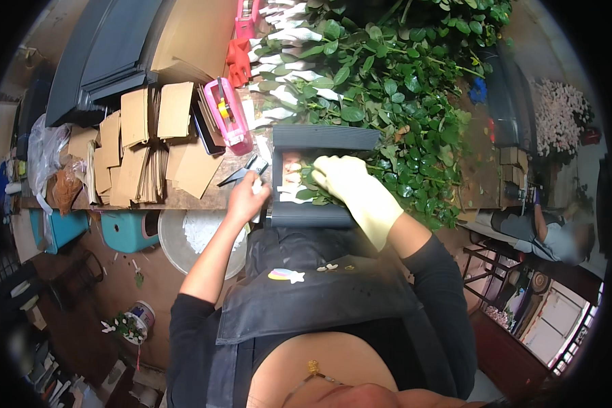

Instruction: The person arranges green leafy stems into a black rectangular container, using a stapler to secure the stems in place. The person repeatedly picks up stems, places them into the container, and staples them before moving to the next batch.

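hands at a dark tray (323, 136) on the bench (204, 197), rose stems (401, 88) heaped at one o'clock.
cardboard sheets (149, 143) lie at ten o'clock, a pink tape dispenser (228, 115) at eleven. right hand (343, 178), in a pale glove, presses flat on the flowers (299, 180) in the tray, fingers curled over them. left hand (246, 197), bare, is closed around a small white thing by the tray's left edge, scissors (241, 173) just above.

Right hand (343, 178) in pale yellow glove. Tray (323, 138) dark grey. Leaves (401, 88) green. Tape dispenser (228, 114) pink. Cardboard sheets (149, 143) brown. Apron (319, 285) black.
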### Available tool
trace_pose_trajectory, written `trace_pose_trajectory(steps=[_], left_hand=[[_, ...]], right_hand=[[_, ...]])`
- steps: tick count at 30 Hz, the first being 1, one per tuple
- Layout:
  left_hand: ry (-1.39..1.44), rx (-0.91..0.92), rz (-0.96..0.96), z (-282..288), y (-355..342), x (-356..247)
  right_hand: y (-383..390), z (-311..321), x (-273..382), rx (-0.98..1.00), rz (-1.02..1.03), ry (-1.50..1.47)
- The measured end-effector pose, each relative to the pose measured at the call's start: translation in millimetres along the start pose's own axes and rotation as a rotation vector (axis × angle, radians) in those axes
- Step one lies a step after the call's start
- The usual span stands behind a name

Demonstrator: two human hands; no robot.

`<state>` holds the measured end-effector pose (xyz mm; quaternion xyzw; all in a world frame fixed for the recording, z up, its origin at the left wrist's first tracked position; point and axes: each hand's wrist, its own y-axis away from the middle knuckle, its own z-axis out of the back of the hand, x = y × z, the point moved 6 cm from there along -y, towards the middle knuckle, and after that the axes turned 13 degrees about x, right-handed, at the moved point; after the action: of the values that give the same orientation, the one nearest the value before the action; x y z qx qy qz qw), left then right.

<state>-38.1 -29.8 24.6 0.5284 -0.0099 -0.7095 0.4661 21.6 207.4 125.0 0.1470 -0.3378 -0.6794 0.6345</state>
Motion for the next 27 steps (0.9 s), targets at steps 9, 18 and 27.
trace_pose_trajectory(steps=[9,18,27], left_hand=[[0.109,0.225,0.021,-49.5,-21.4,-6.4],[0.198,-0.189,0.075,-5.4,11.8,26.2],[0.451,0.323,0.01,-54.8,-14.0,6.1]], right_hand=[[-60.5,-70.6,19.8,0.369,0.049,0.144],[-10.8,-16.0,25.7,0.414,0.02,0.023],[-24.2,-33.4,36.1,0.53,-0.07,-0.054]])
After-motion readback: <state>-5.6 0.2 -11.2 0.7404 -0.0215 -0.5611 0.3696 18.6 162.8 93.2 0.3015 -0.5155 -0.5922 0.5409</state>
